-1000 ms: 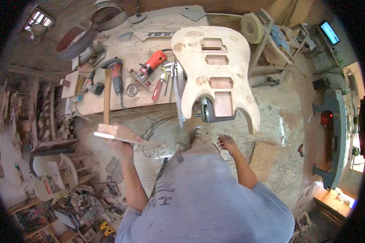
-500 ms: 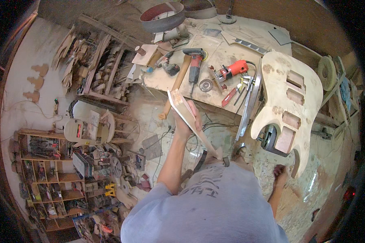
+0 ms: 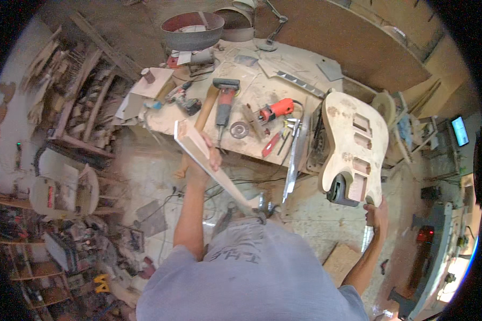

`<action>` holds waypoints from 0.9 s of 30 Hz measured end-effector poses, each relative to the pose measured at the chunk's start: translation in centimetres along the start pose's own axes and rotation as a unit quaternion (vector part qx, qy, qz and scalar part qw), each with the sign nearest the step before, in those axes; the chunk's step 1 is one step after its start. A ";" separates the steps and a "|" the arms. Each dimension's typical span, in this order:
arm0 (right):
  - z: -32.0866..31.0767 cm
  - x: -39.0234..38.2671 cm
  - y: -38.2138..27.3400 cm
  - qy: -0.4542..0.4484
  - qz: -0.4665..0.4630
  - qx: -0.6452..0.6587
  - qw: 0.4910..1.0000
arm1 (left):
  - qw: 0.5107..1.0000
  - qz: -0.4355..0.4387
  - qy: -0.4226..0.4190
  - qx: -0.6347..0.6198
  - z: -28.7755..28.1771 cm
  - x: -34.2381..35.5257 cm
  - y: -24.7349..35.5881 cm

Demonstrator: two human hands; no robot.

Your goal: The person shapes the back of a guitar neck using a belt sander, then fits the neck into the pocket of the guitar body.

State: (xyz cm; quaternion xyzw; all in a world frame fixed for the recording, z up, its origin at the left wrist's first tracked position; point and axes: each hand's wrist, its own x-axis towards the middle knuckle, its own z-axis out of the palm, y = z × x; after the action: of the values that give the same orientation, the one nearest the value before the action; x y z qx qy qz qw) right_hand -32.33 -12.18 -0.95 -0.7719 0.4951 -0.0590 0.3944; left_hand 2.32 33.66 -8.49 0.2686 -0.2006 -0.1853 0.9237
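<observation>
My left hand is closed around a long, pale wooden piece with a white edge, tilted from upper left down toward my shirt. What its low end is shaped like is hard to make out. On the right, my right hand has its fingers around the near horn of an unfinished electric guitar body. That body is bare wood with several routed cavities, and lies at the right end of the workbench. A dark object shows through the gap between its horns.
On the workbench lie an angle grinder, a red power tool, a cordless drill, a cutting disc and a red-handled tool. Cables trail over the floor. Cluttered shelves stand at left.
My right hand has come up from below and taken hold of the guitar body's horn. The view has turned rightward, bringing a lit screen into sight. The left hand keeps its wooden piece.
</observation>
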 end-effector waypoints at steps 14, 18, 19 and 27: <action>9.4 -8.5 -11.3 0.047 -0.102 0.186 0.976 | 0.979 -0.026 0.089 0.181 -5.7 -6.8 7.7; 15.9 -5.1 -15.7 -0.039 -0.070 0.285 0.955 | 0.974 0.035 0.067 0.215 -5.3 -8.2 8.6; 17.7 -5.0 -18.0 -0.050 -0.061 0.327 0.942 | 0.970 0.039 0.087 0.222 -5.0 -8.6 9.0; 31.3 8.2 -20.8 -0.135 -0.031 0.388 0.911 | 0.972 0.110 0.157 0.139 -9.5 -16.7 11.5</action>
State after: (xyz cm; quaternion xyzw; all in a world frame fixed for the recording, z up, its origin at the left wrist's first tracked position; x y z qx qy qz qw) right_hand 1.78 2.52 -10.90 -0.5733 0.3511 -0.1538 0.7242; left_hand -4.74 54.27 -13.80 0.3965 -0.1056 -0.0086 0.9119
